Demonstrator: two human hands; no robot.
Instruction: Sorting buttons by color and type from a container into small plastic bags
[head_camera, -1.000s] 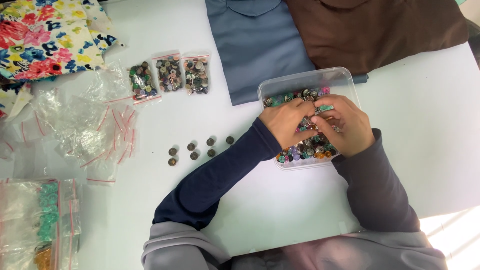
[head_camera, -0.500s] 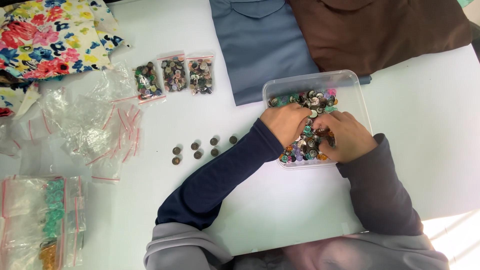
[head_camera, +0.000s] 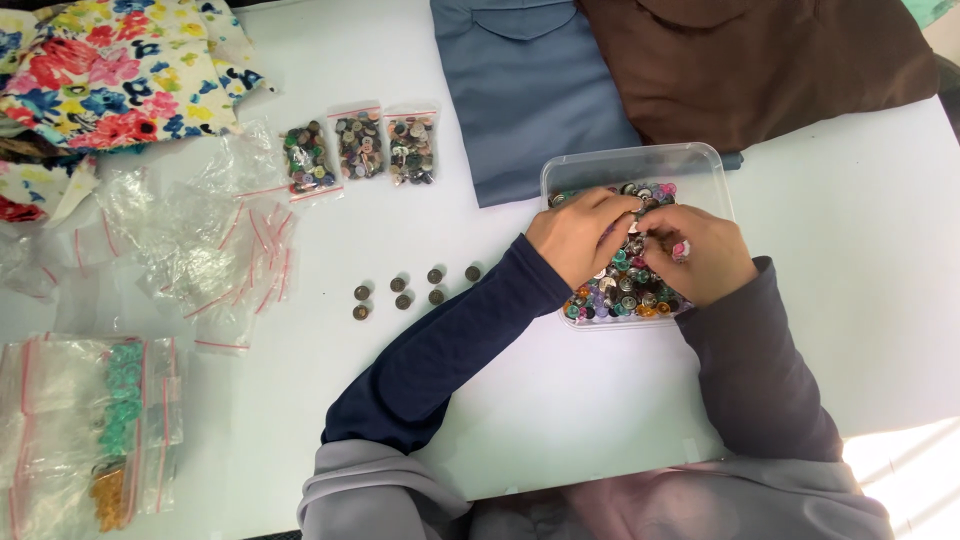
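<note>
A clear plastic container (head_camera: 640, 153) full of mixed coloured buttons (head_camera: 625, 292) stands on the white table, right of centre. Both of my hands are inside it. My left hand (head_camera: 578, 235) lies over the container's left side with its fingers curled into the buttons. My right hand (head_camera: 703, 255) lies over the right side, fingers bent toward the left hand. The fingertips of both hands meet over the pile near the container's middle and are partly hidden. Whether either hand pinches a button cannot be seen. Both arms wear dark blue sleeves.
Several loose dark buttons (head_camera: 402, 291) lie left of the container. Behind them sit three small bags of buttons (head_camera: 360, 146). Empty zip bags (head_camera: 205, 245) and floral fabric (head_camera: 120, 70) fill the left; blue cloth (head_camera: 530, 90) and brown cloth (head_camera: 760, 60) lie behind. Bags of teal buttons (head_camera: 122, 395) rest front left.
Both hands stayed in the container, shifting slightly among the buttons with the fingertips drawing closer together. The view drifted a little.
</note>
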